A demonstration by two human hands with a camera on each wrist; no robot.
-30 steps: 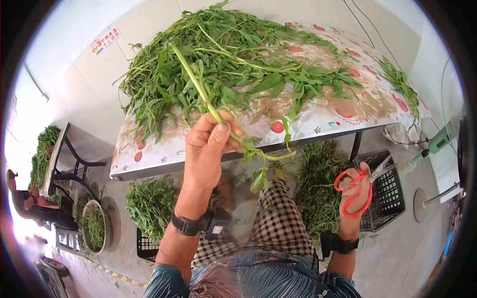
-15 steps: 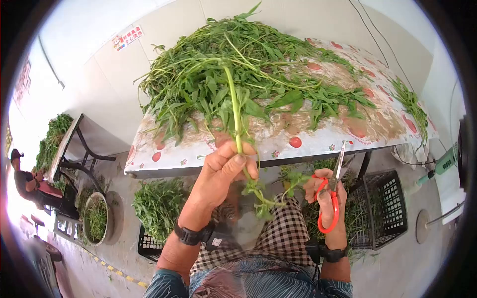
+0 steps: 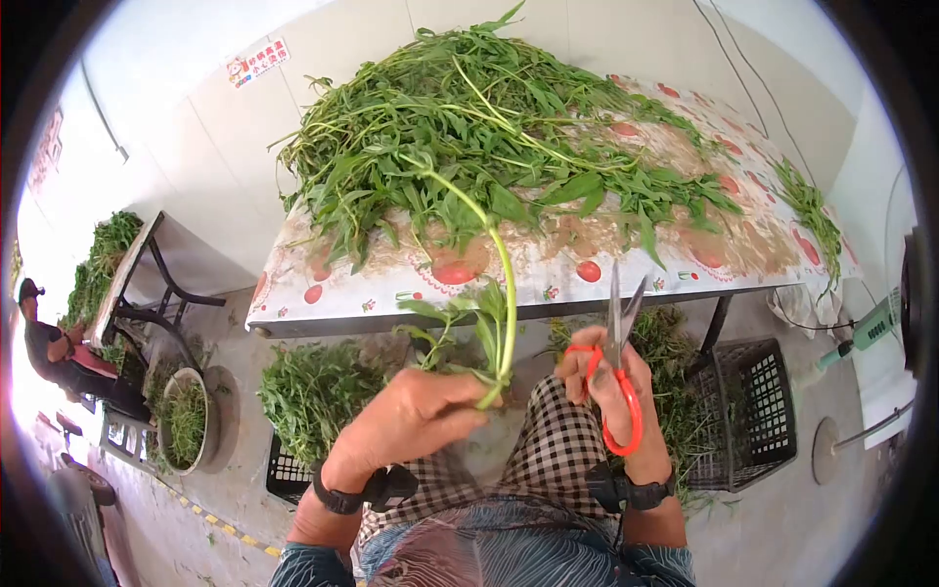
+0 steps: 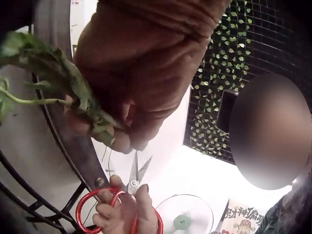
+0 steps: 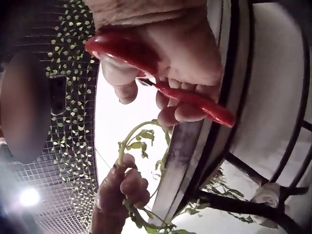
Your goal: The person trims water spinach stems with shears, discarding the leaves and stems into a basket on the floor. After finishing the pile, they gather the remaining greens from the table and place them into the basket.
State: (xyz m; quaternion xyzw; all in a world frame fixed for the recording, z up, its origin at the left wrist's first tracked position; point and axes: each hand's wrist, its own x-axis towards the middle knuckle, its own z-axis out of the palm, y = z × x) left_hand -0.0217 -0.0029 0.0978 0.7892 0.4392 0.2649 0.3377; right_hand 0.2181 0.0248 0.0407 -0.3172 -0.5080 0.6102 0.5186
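Note:
In the head view, my left hand (image 3: 416, 419) pinches one end of a long green plant stem (image 3: 507, 293) between thumb and fingers. The stem arcs up toward the table, with a few leaves hanging near the pinched end. My right hand (image 3: 626, 377) grips red-handled scissors (image 3: 616, 362), fingers through the loops, blades parted and pointing up. In the left wrist view, the scissors (image 4: 134, 185) stand just below the left fingertips. The right wrist view shows the red handles around the right hand's fingers, with the left hand (image 5: 122, 187) and stem below.
A large heap of leafy stems (image 3: 421, 127) covers the left of the table with its patterned cloth (image 3: 685, 279). Below are greens (image 3: 318, 396) over a black crate and another black crate (image 3: 758, 421). A round tub (image 3: 186, 421) and a person (image 3: 68, 352) are at far left.
My left hand has come down toward my lap and now pinches the stem at its end, not partway along. My right hand has brought the scissors inward from the right, and the blades have parted.

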